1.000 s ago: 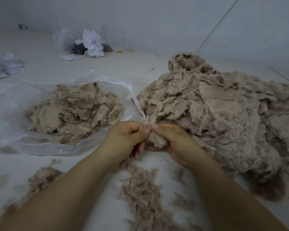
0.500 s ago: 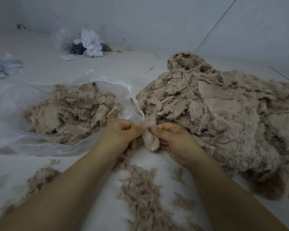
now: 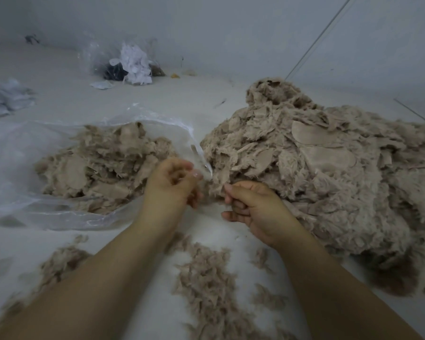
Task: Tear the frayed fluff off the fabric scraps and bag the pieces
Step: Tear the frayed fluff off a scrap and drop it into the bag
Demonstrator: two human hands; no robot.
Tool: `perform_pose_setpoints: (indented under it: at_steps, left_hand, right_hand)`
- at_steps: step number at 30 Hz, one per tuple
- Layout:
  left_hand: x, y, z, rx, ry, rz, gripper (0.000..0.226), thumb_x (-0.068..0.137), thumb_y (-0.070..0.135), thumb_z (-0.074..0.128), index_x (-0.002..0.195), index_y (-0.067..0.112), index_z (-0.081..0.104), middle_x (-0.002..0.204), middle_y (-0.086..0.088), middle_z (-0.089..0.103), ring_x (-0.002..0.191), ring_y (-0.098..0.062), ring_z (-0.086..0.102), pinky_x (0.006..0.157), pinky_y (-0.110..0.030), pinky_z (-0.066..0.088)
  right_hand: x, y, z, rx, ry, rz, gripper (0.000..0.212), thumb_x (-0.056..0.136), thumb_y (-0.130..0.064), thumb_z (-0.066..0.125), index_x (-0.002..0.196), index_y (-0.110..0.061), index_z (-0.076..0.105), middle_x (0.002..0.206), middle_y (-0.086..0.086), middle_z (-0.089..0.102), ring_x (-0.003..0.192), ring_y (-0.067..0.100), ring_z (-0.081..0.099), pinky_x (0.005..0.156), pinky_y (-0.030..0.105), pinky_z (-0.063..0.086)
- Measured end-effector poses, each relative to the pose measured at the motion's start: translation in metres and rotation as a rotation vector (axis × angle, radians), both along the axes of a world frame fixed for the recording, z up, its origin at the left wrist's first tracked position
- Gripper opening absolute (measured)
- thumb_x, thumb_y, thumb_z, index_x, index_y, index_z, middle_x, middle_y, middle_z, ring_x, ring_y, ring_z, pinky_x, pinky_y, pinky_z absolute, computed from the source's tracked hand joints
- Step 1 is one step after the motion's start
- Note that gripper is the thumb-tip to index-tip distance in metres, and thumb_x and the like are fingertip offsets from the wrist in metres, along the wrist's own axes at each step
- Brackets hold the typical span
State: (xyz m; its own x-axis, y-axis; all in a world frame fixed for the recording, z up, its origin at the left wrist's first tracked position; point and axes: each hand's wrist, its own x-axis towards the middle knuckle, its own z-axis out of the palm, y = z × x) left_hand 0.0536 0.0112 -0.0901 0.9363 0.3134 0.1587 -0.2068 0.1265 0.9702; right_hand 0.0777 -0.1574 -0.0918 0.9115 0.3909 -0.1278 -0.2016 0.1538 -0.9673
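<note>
Seen from the head camera, a person's left hand (image 3: 172, 185) curls loosely at the mouth of a clear plastic bag (image 3: 15, 153), a wisp of beige fluff (image 3: 174, 179) caught in its fingers, though motion blur makes the grip hard to tell. The right hand (image 3: 253, 207), fingers curled, reaches into the edge of a large heap of beige fabric scraps (image 3: 317, 173); whether it pinches a piece cannot be told. Cleaned pieces (image 3: 101, 165) lie inside the bag. Torn fluff (image 3: 201, 278) litters the white surface (image 3: 157, 89) between the forearms.
</note>
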Motion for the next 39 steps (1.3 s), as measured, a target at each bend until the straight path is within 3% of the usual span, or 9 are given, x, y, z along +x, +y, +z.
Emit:
perform_pose_setpoints:
  at_steps: [3,7,11,15,22,28,31,36,39]
  left_hand:
    - [0.006,-0.008,-0.006,0.496,-0.082,0.0,0.017,0.082,0.01,0.077,0.074,0.022,0.068,0.076,0.002,0.065,0.053,-0.007,0.05,0.053,-0.02,0.043]
    - [0.013,-0.02,-0.007,0.758,-0.169,-0.005,0.031,0.072,0.004,0.08,0.082,0.025,0.06,0.089,0.001,0.058,0.061,-0.003,0.05,0.055,-0.01,0.039]
    - [0.016,-0.021,-0.011,0.734,-0.134,0.003,0.035,0.081,0.01,0.073,0.101,0.03,0.054,0.077,0.005,0.057,0.061,-0.006,0.054,0.051,-0.017,0.043]
    - [0.014,-0.021,-0.01,0.705,-0.169,0.005,0.016,0.087,0.004,0.066,0.077,0.015,0.072,0.067,0.001,0.065,0.062,-0.012,0.061,0.059,-0.032,0.051]
    - [-0.007,-0.023,-0.007,0.808,-0.322,-0.064,0.023,0.091,0.015,0.053,0.08,0.007,0.072,0.066,-0.002,0.065,0.063,-0.015,0.059,0.06,-0.04,0.048]
    - [-0.016,-0.025,-0.002,0.709,-0.335,-0.135,0.02,0.09,0.009,0.059,0.086,0.015,0.077,0.074,0.001,0.071,0.07,-0.013,0.065,0.063,-0.03,0.052]
    - [-0.018,-0.02,0.001,0.514,-0.254,-0.075,0.025,0.088,0.017,0.06,0.071,0.029,0.073,0.061,0.015,0.065,0.057,-0.001,0.059,0.054,-0.015,0.044]
    - [-0.023,-0.013,-0.001,0.407,-0.225,-0.008,0.032,0.087,0.018,0.055,0.066,-0.006,0.059,0.053,-0.016,0.042,0.049,-0.013,0.038,0.051,-0.028,0.031]
    - [-0.023,-0.004,0.001,0.329,-0.252,0.058,0.026,0.088,0.014,0.054,0.063,0.008,0.06,0.05,0.004,0.043,0.049,-0.01,0.038,0.052,-0.024,0.033]
  right_hand:
    - [0.0,0.0,0.001,0.013,0.001,-0.013,0.042,0.097,-0.023,0.054,0.057,-0.014,0.057,0.044,-0.006,0.036,0.038,0.003,0.038,0.059,0.025,0.048]
    - [0.0,-0.001,0.001,0.025,-0.019,0.0,0.04,0.096,-0.033,0.053,0.063,-0.011,0.052,0.044,-0.009,0.041,0.04,0.001,0.044,0.057,0.023,0.047]
    - [0.0,0.0,0.0,0.002,-0.02,-0.001,0.041,0.098,-0.034,0.052,0.064,-0.012,0.052,0.044,-0.009,0.039,0.04,0.002,0.042,0.056,0.022,0.049]
    - [0.001,0.0,0.0,0.024,-0.005,-0.013,0.04,0.095,-0.039,0.053,0.063,-0.015,0.058,0.047,-0.006,0.033,0.041,0.004,0.035,0.054,0.022,0.049]
    - [-0.002,0.001,0.005,0.053,0.001,-0.044,0.043,0.088,-0.052,0.058,0.062,-0.021,0.074,0.046,-0.01,0.048,0.048,0.004,0.054,0.055,0.022,0.051]
    - [0.001,0.003,0.003,0.076,0.115,-0.144,0.048,0.097,-0.03,0.057,0.053,-0.021,0.074,0.058,-0.001,0.068,0.056,0.008,0.068,0.054,0.022,0.054]
    - [0.002,0.004,0.002,0.124,0.146,-0.175,0.053,0.098,-0.026,0.055,0.047,-0.02,0.07,0.043,-0.006,0.048,0.04,0.004,0.054,0.051,0.023,0.052]
    - [0.004,0.004,0.0,0.162,0.181,-0.209,0.052,0.1,-0.029,0.054,0.049,-0.02,0.066,0.044,-0.006,0.036,0.036,0.005,0.039,0.05,0.025,0.051]
    - [0.006,0.003,0.0,0.19,0.193,-0.232,0.047,0.102,-0.031,0.05,0.06,-0.014,0.064,0.043,-0.005,0.036,0.035,0.006,0.039,0.05,0.025,0.053]
